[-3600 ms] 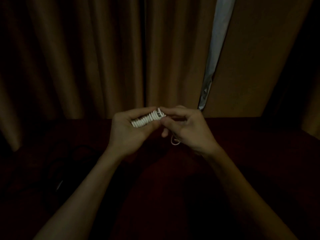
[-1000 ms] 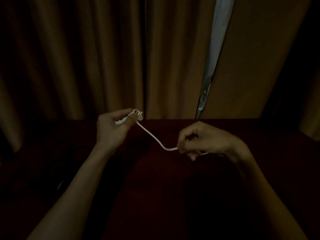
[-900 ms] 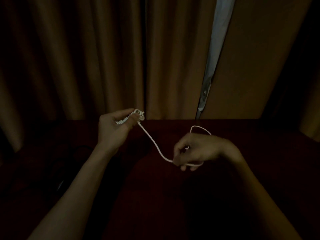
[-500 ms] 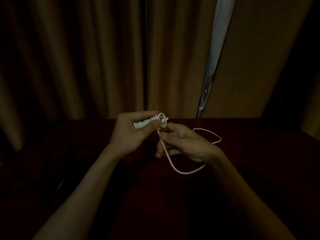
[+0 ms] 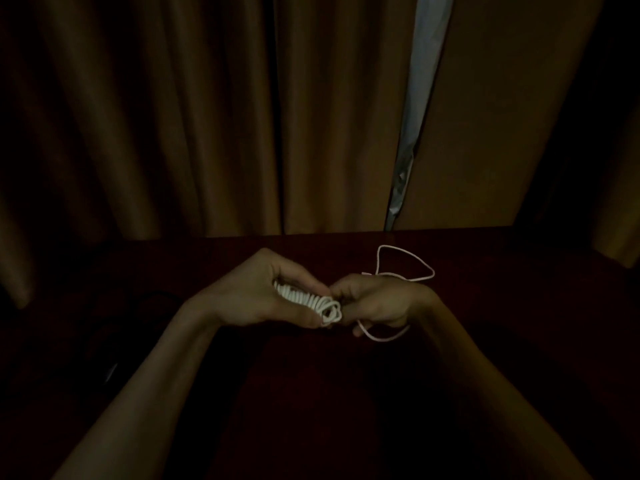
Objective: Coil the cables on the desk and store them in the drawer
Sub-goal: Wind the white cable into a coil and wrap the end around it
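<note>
I am looking down at a dark red desk (image 5: 311, 393) in a very dim room. The white coil (image 5: 308, 301) is hanging just above it, about mid-width, and everything below is placed from that coil.

Beyond the coil, the desk's back edge is running straight across, and brown curtains (image 5: 173, 116) are hanging right behind it. Up and to the right of the coil, a pale strip (image 5: 420, 81) is showing between two curtain panels. Left of the coil, dark shapes (image 5: 145, 306) are lying on the desk (too dim for me to tell what they are).

My left hand (image 5: 252, 296) is gripping the coil, with fingers and thumb curled round its turns. My right hand (image 5: 374, 303) is sitting just right of the coil, touching its end, fingers curled and pinching the loose end (image 5: 405, 261), which is looping out behind that hand and again beneath it.

Between the coil and me, a broad stretch of desk top is showing between both forearms. Right of the coil, the desk is fading into shadow, and I cannot tell where its edge is.
</note>
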Tool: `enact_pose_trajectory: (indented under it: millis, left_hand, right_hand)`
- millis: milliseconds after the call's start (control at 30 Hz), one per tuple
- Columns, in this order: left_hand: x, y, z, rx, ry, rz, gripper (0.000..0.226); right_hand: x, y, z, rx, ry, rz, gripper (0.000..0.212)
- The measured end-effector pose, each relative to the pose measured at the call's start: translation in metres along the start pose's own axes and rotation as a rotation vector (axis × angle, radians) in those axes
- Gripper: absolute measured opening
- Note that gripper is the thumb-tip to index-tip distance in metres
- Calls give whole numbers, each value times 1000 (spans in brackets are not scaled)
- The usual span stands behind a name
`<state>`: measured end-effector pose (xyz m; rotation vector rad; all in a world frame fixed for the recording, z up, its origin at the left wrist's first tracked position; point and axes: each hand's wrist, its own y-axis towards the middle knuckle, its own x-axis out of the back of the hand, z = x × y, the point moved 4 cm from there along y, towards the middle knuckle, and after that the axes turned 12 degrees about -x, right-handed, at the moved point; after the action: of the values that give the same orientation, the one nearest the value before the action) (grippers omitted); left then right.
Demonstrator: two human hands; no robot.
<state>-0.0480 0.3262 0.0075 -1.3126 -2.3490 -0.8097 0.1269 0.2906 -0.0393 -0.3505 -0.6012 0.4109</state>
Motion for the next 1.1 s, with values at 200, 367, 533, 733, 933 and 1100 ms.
enact_pose_trajectory:
  millis: [200,367,533,733,933,1100]
  left_hand:
    - [-8,5,18,58,253,-5,41]
    - [-8,7,23,12,270,-96,39]
    - [-4,10,18,-84,366,-275,37]
    - [-4,10,22,-99,394,-312,34]
    - [3,8,30,-78,531,-348,71]
    - [8,6,36,-25,656,-512,43]
  right_hand:
    - [12,-1,4,62,55,-186,15]
    - [17,0,15,78,23,-341,23]
    - [18,2,25,71,133,-529,27]
    - [17,-4,34,119,100,-716,31]
    - [15,-2,37,225,138,-683,20]
    - [8,1,39,194,237,-583,14]
